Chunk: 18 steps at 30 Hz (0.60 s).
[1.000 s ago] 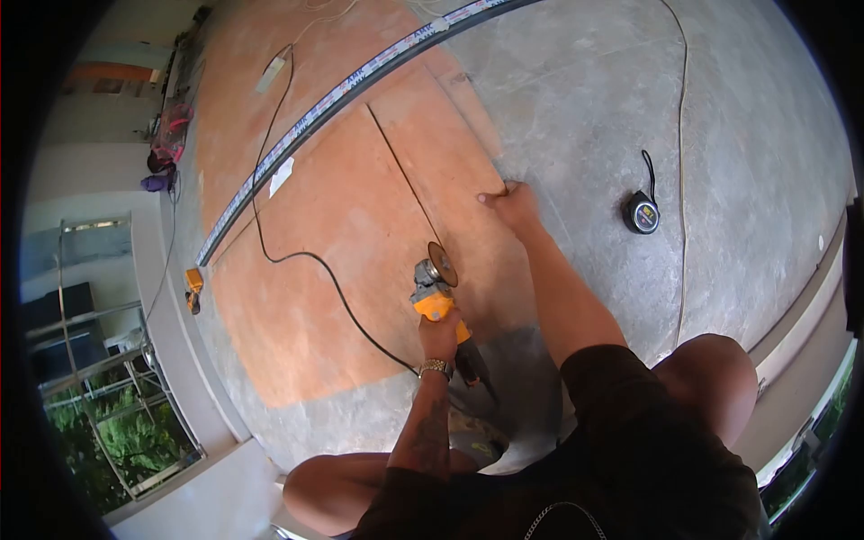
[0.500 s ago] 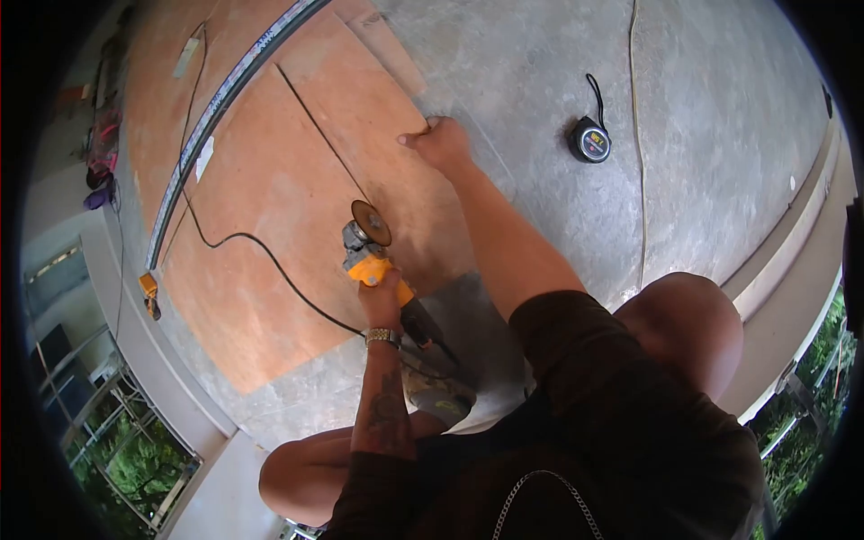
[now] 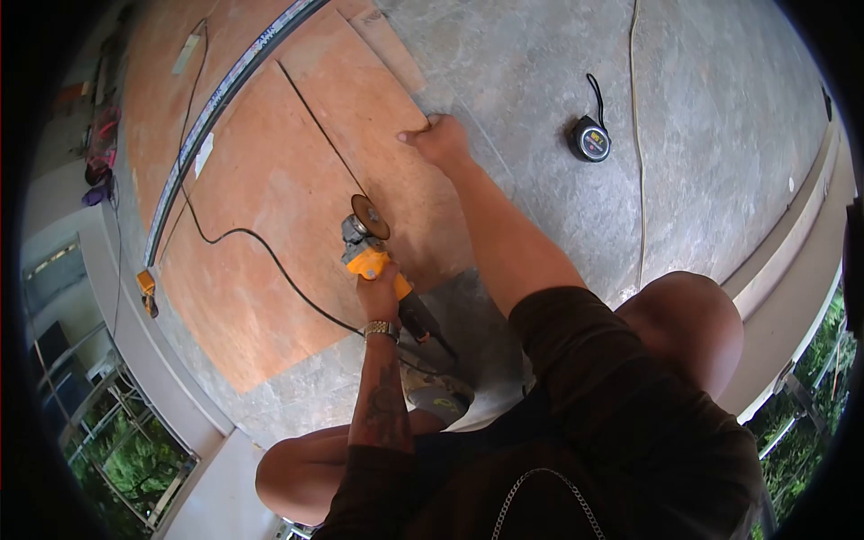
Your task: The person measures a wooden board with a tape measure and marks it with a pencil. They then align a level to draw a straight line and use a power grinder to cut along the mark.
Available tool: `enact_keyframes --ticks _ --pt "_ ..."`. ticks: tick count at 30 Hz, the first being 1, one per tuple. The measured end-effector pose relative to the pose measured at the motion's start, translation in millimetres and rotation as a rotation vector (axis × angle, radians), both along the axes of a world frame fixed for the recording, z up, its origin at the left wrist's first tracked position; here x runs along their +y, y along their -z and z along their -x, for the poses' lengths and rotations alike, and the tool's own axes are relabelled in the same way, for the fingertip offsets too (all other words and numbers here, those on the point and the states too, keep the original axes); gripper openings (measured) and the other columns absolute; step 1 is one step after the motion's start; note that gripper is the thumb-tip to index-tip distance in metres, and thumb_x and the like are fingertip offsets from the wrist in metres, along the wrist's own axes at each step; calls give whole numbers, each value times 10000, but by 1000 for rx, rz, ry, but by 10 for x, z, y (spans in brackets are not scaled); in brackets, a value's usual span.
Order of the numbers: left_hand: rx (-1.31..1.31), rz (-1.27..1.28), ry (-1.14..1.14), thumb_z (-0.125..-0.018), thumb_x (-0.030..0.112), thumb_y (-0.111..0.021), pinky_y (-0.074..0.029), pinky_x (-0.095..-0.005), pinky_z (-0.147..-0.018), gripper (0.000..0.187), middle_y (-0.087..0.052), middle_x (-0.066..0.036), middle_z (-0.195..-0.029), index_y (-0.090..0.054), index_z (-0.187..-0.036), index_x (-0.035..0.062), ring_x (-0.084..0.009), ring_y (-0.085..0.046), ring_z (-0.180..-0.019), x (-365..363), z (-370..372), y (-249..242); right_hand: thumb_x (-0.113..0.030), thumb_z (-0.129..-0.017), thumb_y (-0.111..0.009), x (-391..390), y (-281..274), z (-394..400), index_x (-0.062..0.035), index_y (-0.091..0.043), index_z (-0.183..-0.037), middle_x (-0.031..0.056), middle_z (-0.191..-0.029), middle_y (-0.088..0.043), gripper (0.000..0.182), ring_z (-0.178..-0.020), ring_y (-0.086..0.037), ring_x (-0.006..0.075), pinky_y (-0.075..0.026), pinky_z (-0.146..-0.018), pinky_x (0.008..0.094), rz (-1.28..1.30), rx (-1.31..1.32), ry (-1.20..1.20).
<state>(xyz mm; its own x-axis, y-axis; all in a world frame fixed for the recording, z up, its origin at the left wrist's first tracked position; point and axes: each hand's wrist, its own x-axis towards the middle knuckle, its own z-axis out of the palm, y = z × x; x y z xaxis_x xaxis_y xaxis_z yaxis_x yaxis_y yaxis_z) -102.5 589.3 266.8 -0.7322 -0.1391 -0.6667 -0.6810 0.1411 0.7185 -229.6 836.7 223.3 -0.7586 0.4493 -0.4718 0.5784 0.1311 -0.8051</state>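
My left hand [image 3: 376, 290] is wrapped around the body of a yellow and black angle grinder [image 3: 367, 262]. The grinder's round disc [image 3: 370, 217] stands on edge against an orange-brown board [image 3: 270, 306] lying on the floor. A long dark cut line [image 3: 319, 129] runs from the disc up and to the left across this board. My right hand [image 3: 441, 142] grips the board's right edge, thumb on top; its other fingers are partly hidden.
A black tape measure [image 3: 590, 141] with a strap rests on the grey floor [image 3: 540, 81]. A pale cord [image 3: 638, 153] runs along the right. The grinder's black cable [image 3: 274, 256] crosses the board, and a long curved dark strip [image 3: 216, 112] lies across its left side.
My left hand and the grinder have shifted slightly forward, away from my body, along the cut line. My right hand has stayed at the board's edge.
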Motion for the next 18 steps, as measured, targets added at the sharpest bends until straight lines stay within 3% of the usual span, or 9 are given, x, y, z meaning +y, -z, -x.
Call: enact_keyframes --ticks 3,6,8,11,15,18 --pt "-13 57 -29 -848 115 -699 -584 -357 -580 268 -639 -68 -805 -599 -1083 31 -210 -666 -648 51 -8 -46 -403 -691 -873 -24 149 -5 28 -738 -951 241 -931 -723 521 -929 -701 378 -541 -823 435 -30 2 6" --pt "44 -22 -36 -833 103 -716 -586 -367 -577 287 -642 -65 -810 -591 -1080 29 -207 -668 -655 -131 -91 223 -390 -687 -883 -82 492 89 28 -737 -913 217 -867 -728 496 -821 -701 363 -541 -750 437 34 84 51" --pt "133 20 -41 -809 77 -724 -585 -367 -571 297 -649 -73 -818 -586 -1067 25 -213 -671 -640 -122 -184 250 -358 -700 -884 -49 353 76 27 -735 -881 204 -828 -727 451 -756 -689 338 -531 -708 428 73 152 61" --pt "111 -137 -121 -796 48 -731 -581 -342 -579 282 -664 -86 -831 -573 -1028 14 -196 -681 -653 -111 -244 139 -294 -732 -877 -61 -53 9 39 -721 -842 184 -778 -722 383 -679 -655 250 -508 -653 405 -9 159 32" --pt "220 -128 -166 -813 42 -683 -584 -360 -576 254 -642 -89 -807 -568 -1038 12 -230 -674 -619 -90 -169 15 -220 -738 -883 -105 94 -1 52 -696 -791 105 -673 -675 334 -595 -518 153 -462 -587 353 35 270 115" --pt "258 -248 -230 -820 27 -674 -584 -361 -577 254 -634 -83 -824 -550 -1041 16 -230 -675 -625 -92 -98 -41 -188 -741 -881 -116 -80 -40 46 -693 -772 64 -675 -670 301 -594 -511 131 -443 -566 336 91 336 131"
